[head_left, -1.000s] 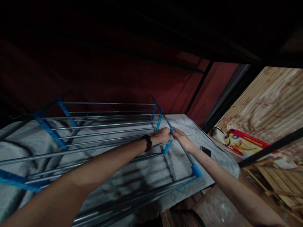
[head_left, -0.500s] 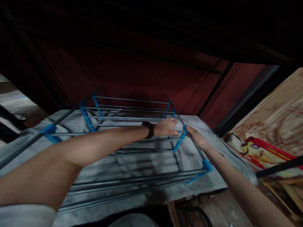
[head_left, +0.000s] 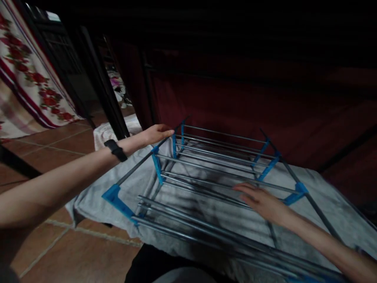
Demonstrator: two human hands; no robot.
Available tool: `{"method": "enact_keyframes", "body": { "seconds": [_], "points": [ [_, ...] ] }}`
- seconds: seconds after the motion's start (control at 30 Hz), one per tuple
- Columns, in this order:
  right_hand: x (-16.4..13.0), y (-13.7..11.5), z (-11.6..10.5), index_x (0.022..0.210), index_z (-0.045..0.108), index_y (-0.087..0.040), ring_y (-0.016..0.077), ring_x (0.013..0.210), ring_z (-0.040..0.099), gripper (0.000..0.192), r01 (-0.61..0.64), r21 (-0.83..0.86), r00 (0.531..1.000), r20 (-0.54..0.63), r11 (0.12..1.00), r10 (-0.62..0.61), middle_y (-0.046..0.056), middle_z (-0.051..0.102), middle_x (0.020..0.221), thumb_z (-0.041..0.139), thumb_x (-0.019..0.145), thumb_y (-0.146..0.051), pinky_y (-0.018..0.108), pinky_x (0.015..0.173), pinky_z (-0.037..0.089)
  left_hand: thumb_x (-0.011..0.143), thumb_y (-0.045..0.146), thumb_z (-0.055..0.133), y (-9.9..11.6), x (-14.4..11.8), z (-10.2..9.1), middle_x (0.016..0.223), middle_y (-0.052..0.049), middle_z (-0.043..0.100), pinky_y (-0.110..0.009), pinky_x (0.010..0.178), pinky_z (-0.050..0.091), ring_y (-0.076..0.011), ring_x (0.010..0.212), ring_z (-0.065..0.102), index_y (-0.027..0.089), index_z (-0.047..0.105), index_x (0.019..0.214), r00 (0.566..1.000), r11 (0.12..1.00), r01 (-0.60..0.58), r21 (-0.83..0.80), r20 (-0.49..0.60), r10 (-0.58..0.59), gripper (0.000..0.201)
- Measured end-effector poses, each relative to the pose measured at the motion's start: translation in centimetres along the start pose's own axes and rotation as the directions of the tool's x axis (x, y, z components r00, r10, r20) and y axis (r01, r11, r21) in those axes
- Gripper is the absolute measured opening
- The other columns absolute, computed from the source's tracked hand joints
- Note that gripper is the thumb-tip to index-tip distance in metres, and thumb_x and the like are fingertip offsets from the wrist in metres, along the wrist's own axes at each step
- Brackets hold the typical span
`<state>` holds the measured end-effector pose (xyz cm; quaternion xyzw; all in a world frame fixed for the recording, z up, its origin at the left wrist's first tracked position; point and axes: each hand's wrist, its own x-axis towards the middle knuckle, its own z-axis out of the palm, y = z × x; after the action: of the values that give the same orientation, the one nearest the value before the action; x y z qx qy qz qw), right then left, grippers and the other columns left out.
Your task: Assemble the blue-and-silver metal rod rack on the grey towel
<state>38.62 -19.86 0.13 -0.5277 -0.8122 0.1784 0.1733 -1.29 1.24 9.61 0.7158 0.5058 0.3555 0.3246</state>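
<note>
Dim, top in black shadow, edges warped, slight blur.

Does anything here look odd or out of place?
Yes: the metal rack with blue brackets lies flat on its side on a grey towel rather than standing. The left hand reaches its far corner; the right hand hovers over the rods.

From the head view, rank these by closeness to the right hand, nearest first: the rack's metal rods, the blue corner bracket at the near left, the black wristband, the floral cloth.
1. metal rods: directly under the right hand, at mid rack.
2. blue corner bracket: the rack's near-left corner.
3. black wristband: on the left wrist, above that corner.
4. floral cloth: far upper left, hanging.
</note>
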Motion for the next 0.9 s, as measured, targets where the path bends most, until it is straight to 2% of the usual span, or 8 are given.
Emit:
{"method": "enact_keyframes", "body": {
  "seconds": [0.13,0.23,0.3,0.4,0.53,0.67,0.8,0.9],
  "points": [
    [5.4,-0.7,6.6,0.149,0.054,-0.019,0.0273,0.142,0.051,0.053,0.024,-0.064,0.988,0.151,0.998,-0.014,0.013,0.053,0.156,0.044,0.097,-0.023,0.048,0.121,0.042,0.078,0.059,0.076,-7.9,-2.4,-0.9,0.099,-0.01,0.073,-0.034,0.077,0.052,-0.0231,0.088,0.066,0.015,0.07,0.097,0.962,0.945,0.217,-0.246,-0.11,-0.25,0.048],
    [9.8,-1.6,10.1,0.152,0.049,-0.015,0.029,0.146,0.046,0.058,0.017,-0.115,0.988,0.157,0.993,0.002,0.017,0.048,0.159,0.044,0.094,-0.015,0.05,0.123,0.037,0.085,0.052,0.068,-12.7,-4.2,0.0,0.095,-0.01,0.073,-0.033,0.076,0.053,-0.0223,0.085,0.065,0.014,0.067,0.097,0.921,0.864,0.36,-0.352,-0.016,-0.39,0.04],
    [12.9,-2.8,11.8,0.151,0.048,-0.011,0.0285,0.145,0.047,0.058,0.031,-0.139,0.987,0.163,0.99,-0.008,0.018,0.048,0.158,0.042,0.094,-0.012,0.047,0.123,0.037,0.084,0.042,0.068,-14.6,-5.3,0.9,0.09,-0.009,0.073,-0.035,0.082,0.054,-0.0223,0.085,0.065,0.015,0.065,0.092,0.918,0.835,0.387,-0.391,0.075,-0.39,0.029],
    [17.1,-5.0,13.8,0.151,0.046,-0.01,0.0277,0.138,0.052,0.055,0.036,-0.169,0.984,0.177,0.985,-0.005,0.019,0.051,0.154,0.037,0.097,-0.012,0.043,0.118,0.041,0.073,0.028,0.07,-15.8,-6.4,1.8,0.089,-0.005,0.072,-0.038,0.094,0.052,-0.0235,0.092,0.066,0.017,0.064,0.092,0.942,0.876,0.321,-0.36,0.222,-0.253,0.022],
    [21.4,-7.9,16.2,0.149,0.046,-0.012,0.0275,0.124,0.063,0.052,0.018,-0.192,0.974,0.227,0.981,0.026,0.019,0.059,0.144,0.034,0.098,-0.013,0.041,0.104,0.05,0.062,0.027,0.074,-16.2,-6.8,2.8,0.089,-0.003,0.071,-0.036,0.093,0.051,-0.0263,0.097,0.065,0.018,0.065,0.096,0.912,0.946,0.25,-0.206,0.378,-0.159,0.037],
    [24.3,-9.9,18.0,0.136,0.054,-0.016,0.026,0.118,0.065,0.041,0.037,-0.187,0.969,0.248,0.982,0.01,0.015,0.065,0.134,0.04,0.097,-0.015,0.038,0.099,0.05,0.069,0.039,0.069,-17.6,-6.5,4.0,0.074,-0.001,0.061,-0.03,0.073,0.047,-0.0212,0.077,0.058,0.018,0.062,0.081,0.941,0.984,0.177,0.01,0.292,-0.172,0.025],
    [26.2,-10.9,18.7,0.128,0.057,-0.015,0.0269,0.114,0.067,0.033,0.015,-0.19,0.971,0.237,0.982,0.031,0.017,0.065,0.132,0.041,0.101,-0.027,0.038,0.094,0.052,0.075,0.036,0.059,-19.1,-6.2,4.9,0.069,0.001,0.054,-0.028,0.065,0.039,-0.0173,0.069,0.049,0.018,0.06,0.074,0.964,0.987,0.043,0.157,0.252,-0.082,0.018],
    [26.7,-11.0,18.6,0.127,0.059,-0.019,0.0262,0.108,0.07,0.033,0.02,-0.182,0.966,0.258,0.983,0.028,0.015,0.07,0.126,0.039,0.103,-0.03,0.037,0.087,0.053,0.07,0.03,0.056,-19.4,-6.1,5.4,0.067,0.001,0.052,-0.029,0.062,0.037,-0.017,0.066,0.047,0.019,0.056,0.069,0.972,0.981,0.079,0.175,0.203,-0.115,0.011]
  ]
}}
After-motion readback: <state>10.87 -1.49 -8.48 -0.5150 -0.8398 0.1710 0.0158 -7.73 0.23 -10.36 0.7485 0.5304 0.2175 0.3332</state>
